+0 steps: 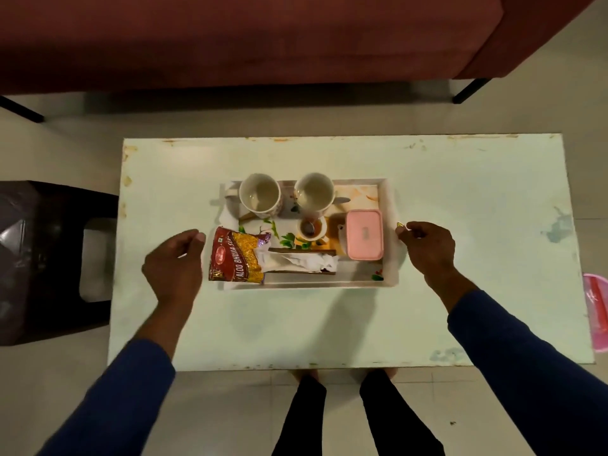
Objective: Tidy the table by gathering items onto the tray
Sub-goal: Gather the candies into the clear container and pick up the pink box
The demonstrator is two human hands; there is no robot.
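Seen from the head camera, a white tray point(390, 232) at mid-bench point(329, 324) is loaded with two mugs point(260, 195), a snack packet point(235, 256) and a pink box point(364, 233). It is flanked by the left hand point(172, 268) and right hand point(427, 246), fingers loosely curled, nothing gripped.

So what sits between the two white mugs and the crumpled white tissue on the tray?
In the head view, a small white cup with a metal strainer inside stands between the mugs and the tissue, on the floral tray.
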